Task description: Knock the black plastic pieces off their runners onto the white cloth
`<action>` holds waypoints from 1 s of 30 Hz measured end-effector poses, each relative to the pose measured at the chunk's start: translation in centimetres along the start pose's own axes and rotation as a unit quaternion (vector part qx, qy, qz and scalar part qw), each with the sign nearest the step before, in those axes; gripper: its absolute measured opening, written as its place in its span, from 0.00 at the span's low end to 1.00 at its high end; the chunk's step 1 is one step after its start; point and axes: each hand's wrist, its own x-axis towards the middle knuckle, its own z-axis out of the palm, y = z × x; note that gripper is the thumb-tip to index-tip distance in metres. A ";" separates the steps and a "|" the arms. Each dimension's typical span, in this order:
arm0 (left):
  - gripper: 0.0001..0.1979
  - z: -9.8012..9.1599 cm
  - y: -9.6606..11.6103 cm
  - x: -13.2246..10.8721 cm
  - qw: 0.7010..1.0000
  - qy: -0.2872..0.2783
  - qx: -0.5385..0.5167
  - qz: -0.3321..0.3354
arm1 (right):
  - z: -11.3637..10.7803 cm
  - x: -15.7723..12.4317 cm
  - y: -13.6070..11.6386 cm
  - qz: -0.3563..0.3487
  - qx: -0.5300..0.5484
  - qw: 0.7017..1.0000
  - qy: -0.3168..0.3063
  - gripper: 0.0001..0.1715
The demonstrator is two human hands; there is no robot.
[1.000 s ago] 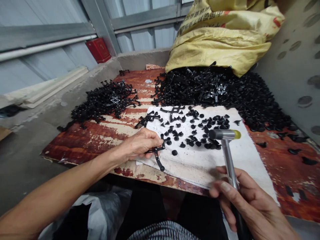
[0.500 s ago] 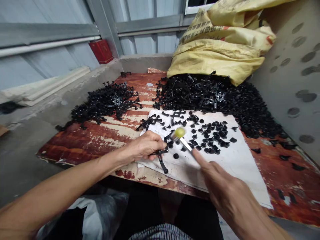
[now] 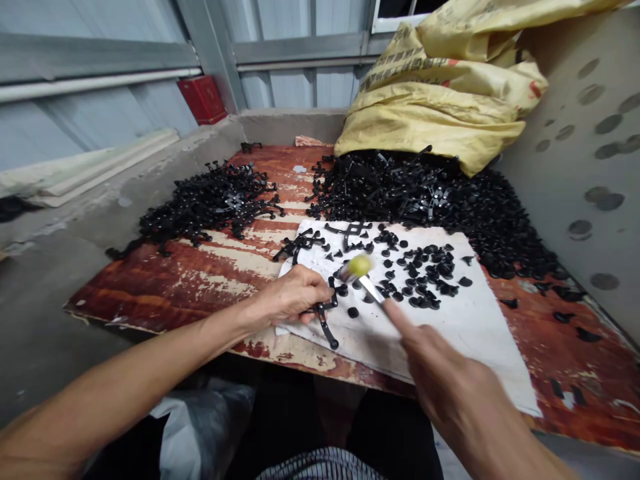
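My left hand (image 3: 299,292) pinches a black jointed bracket (image 3: 327,327) at the left part of a white cloth (image 3: 480,333). One arm of the bracket points down toward the table's front edge. In my right hand (image 3: 440,367) is a small hammer (image 3: 370,288) with a yellow rounded end (image 3: 360,265), blurred by motion. Its head is just above and right of the held bracket; whether it touches is unclear. Several small black round caps (image 3: 425,277) lie scattered on the cloth. More black brackets (image 3: 305,243) rest at the cloth's far left corner.
A large heap of black brackets (image 3: 390,187) spills from a yellow woven sack (image 3: 430,107) at the back right. Another pile of brackets (image 3: 205,203) sits at the left on the worn red table (image 3: 175,287). A spotted panel (image 3: 590,167) borders the right side.
The view has shifted slightly. My left hand still grips the bracket in nearly the same place, and the hammer, blurred in both frames, has barely changed position.
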 end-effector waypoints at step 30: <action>0.35 4.2 -3.6 -5.3 0.955 -0.003 -0.286 0.073 | 2.2 2.5 -2.4 0.328 0.489 0.802 -0.102 0.23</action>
